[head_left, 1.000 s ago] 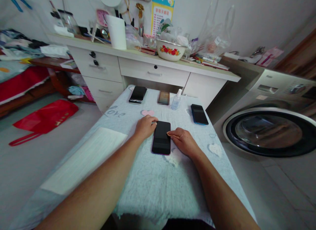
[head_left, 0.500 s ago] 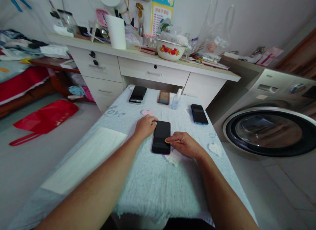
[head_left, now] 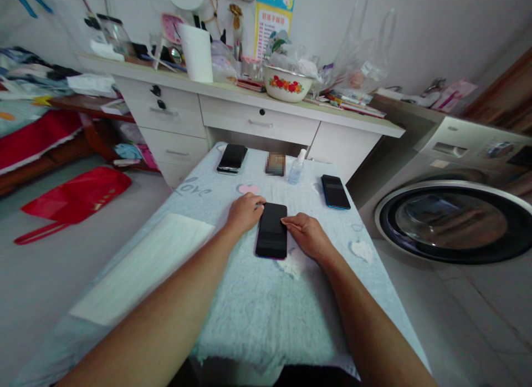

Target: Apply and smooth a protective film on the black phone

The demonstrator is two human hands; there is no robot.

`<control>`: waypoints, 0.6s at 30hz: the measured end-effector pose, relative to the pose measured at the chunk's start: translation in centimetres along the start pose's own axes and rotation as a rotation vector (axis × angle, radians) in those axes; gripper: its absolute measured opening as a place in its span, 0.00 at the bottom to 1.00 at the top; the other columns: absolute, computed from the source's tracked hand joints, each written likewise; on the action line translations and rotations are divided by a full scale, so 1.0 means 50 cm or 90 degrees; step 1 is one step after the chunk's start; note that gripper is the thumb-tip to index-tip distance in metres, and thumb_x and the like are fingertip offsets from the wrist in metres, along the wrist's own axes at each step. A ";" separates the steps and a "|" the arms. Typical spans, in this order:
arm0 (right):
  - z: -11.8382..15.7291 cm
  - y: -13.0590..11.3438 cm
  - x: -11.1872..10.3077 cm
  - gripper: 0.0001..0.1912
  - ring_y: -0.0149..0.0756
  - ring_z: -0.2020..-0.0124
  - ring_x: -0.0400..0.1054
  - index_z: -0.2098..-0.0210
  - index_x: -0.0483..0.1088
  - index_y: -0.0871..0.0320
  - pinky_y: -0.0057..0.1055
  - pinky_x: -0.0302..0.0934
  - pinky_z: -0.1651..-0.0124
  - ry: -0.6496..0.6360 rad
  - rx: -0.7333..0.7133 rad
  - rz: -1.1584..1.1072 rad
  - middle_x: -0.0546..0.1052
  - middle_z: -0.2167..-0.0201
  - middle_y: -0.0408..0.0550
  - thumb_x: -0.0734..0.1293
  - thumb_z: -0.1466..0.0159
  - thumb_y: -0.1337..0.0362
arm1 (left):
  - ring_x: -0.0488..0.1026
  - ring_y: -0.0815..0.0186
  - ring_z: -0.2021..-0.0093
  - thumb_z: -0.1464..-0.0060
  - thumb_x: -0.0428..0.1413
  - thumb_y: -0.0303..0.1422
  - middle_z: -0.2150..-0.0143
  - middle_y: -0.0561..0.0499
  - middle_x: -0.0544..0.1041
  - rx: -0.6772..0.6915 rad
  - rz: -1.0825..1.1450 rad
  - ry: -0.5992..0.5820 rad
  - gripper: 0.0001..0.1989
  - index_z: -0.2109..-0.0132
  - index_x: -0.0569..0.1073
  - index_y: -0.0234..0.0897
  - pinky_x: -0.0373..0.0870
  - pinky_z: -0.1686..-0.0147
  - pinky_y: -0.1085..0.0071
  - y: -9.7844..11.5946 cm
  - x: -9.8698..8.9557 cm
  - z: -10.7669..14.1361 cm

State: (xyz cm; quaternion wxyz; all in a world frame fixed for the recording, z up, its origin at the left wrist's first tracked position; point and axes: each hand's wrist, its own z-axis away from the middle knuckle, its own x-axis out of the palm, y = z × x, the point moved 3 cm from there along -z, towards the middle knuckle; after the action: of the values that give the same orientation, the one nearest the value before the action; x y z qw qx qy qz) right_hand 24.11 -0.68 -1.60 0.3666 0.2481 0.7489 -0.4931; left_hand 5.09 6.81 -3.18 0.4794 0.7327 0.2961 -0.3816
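A dark phone (head_left: 271,234) lies flat on the cloth-covered table (head_left: 266,315), its screen facing up. My left hand (head_left: 245,212) is closed at the phone's upper left corner, with the fingertips pressed against its edge. On the right side my right hand (head_left: 305,232) has its fingers pinched together at the phone's right edge; a thin, brownish edge shows at the fingertips, too small to identify. Behind the phone stands a clear spray bottle (head_left: 296,168), beside a blurred-out small item (head_left: 275,164).
Stacked phones (head_left: 231,158) lie at the table's back left, and a blue-edged phone (head_left: 336,192) at the right. A pale folded cloth (head_left: 143,268) lies to the left. Beyond are a white desk (head_left: 260,121) and a washing machine (head_left: 453,182).
My right hand has moved up and slightly right, from over the phone's lower screen to its upper right edge. My left hand and the phone have stayed in place.
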 end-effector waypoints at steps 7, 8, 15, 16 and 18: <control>-0.004 -0.001 -0.004 0.14 0.35 0.61 0.70 0.52 0.75 0.56 0.30 0.63 0.56 -0.002 0.022 0.037 0.77 0.61 0.50 0.62 0.35 0.67 | 0.73 0.64 0.56 0.46 0.51 0.31 0.57 0.49 0.76 -0.003 0.003 -0.003 0.13 0.55 0.77 0.41 0.67 0.56 0.70 -0.002 0.001 -0.001; -0.003 -0.001 -0.006 0.14 0.36 0.61 0.71 0.53 0.75 0.56 0.31 0.63 0.56 -0.007 0.020 0.027 0.77 0.61 0.50 0.62 0.35 0.68 | 0.73 0.64 0.57 0.46 0.51 0.31 0.57 0.49 0.76 -0.004 0.003 -0.003 0.13 0.55 0.77 0.41 0.67 0.56 0.70 -0.002 0.002 -0.001; 0.007 -0.004 -0.012 0.12 0.36 0.57 0.72 0.57 0.75 0.56 0.33 0.63 0.52 -0.033 -0.002 -0.057 0.78 0.59 0.48 0.63 0.37 0.69 | 0.73 0.63 0.56 0.45 0.51 0.31 0.56 0.49 0.76 0.002 0.006 0.003 0.14 0.55 0.77 0.40 0.68 0.56 0.70 -0.004 0.003 -0.001; 0.008 -0.005 -0.013 0.11 0.36 0.58 0.72 0.58 0.75 0.56 0.33 0.63 0.52 -0.039 -0.002 -0.064 0.78 0.60 0.48 0.63 0.37 0.69 | 0.73 0.63 0.56 0.45 0.51 0.31 0.56 0.49 0.76 0.003 0.005 0.004 0.14 0.55 0.77 0.40 0.68 0.56 0.70 -0.005 0.004 -0.001; 0.009 -0.007 -0.014 0.11 0.36 0.58 0.72 0.58 0.75 0.57 0.33 0.64 0.52 -0.053 -0.002 -0.076 0.78 0.60 0.48 0.62 0.37 0.69 | 0.73 0.63 0.56 0.45 0.51 0.31 0.56 0.49 0.76 0.003 0.003 0.003 0.13 0.55 0.77 0.40 0.68 0.56 0.70 -0.005 0.005 -0.001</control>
State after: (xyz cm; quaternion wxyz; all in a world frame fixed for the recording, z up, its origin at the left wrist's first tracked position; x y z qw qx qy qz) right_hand 24.45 -1.25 -0.95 0.3674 0.1816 0.7475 -0.5227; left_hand 5.03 6.99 -3.48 0.4775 0.7356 0.2948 -0.3794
